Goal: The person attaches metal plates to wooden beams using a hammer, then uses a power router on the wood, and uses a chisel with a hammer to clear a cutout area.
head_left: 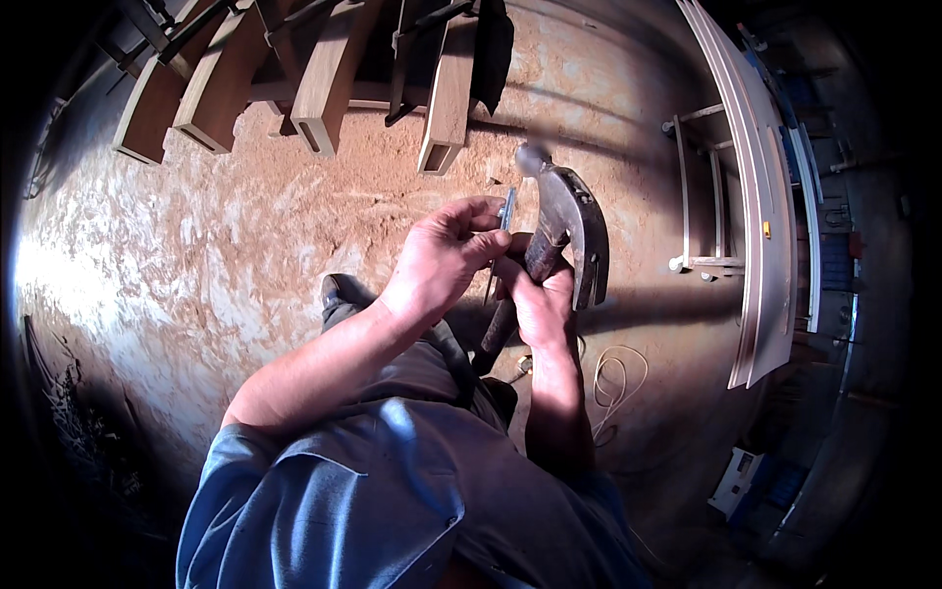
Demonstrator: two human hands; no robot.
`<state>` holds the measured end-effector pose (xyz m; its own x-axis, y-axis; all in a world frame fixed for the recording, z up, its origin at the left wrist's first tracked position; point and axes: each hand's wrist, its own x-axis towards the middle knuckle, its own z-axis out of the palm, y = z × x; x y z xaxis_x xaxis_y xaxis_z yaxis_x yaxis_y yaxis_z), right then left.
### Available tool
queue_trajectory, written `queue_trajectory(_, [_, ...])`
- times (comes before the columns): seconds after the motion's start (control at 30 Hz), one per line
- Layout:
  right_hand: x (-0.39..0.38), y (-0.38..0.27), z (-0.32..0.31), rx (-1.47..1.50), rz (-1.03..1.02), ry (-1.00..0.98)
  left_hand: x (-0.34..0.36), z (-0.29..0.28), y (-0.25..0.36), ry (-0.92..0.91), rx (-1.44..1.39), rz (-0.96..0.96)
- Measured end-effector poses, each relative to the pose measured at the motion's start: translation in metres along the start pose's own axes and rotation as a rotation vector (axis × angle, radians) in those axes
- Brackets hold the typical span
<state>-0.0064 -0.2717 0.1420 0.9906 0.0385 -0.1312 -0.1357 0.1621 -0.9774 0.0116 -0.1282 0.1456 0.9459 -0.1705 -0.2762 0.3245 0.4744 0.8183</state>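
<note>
My left hand (440,257) is closed in a pinch on a slim silvery metal piece (507,210), held upright in front of me. My right hand (543,299) grips a claw hammer (587,240) by its dark, worn handle, with the head up to the right of the metal piece. My right fingertips come close to the lower part of that piece; whether they touch it I cannot tell.
Several long hollow wooden pieces (447,103) rest on dark metal supports at the top left. Long pale boards (762,285) lie on a trolley (687,196) at right. A yellowish cable (618,383) is coiled on the dusty floor (167,236).
</note>
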Motion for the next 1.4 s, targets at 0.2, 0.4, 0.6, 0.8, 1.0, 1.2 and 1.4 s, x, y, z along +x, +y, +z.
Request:
queue_trajectory(0.2, [0.001,0.000,0.003,0.018,-0.080,0.009,-0.001,-0.003,0.004,-0.079,-0.081,-0.008])
queue_trajectory(0.4, [0.004,-0.005,0.003,0.025,0.029,0.055,0.012,-0.007,0.016,-0.102,0.082,-0.074])
queue_trajectory(0.6, [0.004,-0.002,0.001,-0.037,0.035,0.084,0.015,-0.009,0.020,-0.122,0.102,-0.117])
queue_trajectory(0.8, [0.000,0.007,-0.003,-0.006,0.023,0.042,0.024,-0.013,0.018,-0.104,0.233,-0.052])
queue_trajectory(1.0, [-0.005,0.015,-0.003,0.008,0.058,0.006,0.021,-0.013,0.023,-0.091,0.284,-0.092])
queue_trajectory(1.2, [-0.007,0.020,-0.003,0.018,0.054,-0.021,0.017,-0.017,0.027,-0.102,0.230,-0.036])
queue_trajectory(1.4, [-0.007,0.019,0.001,0.040,-0.064,-0.048,0.010,-0.018,0.025,-0.120,0.247,-0.031])
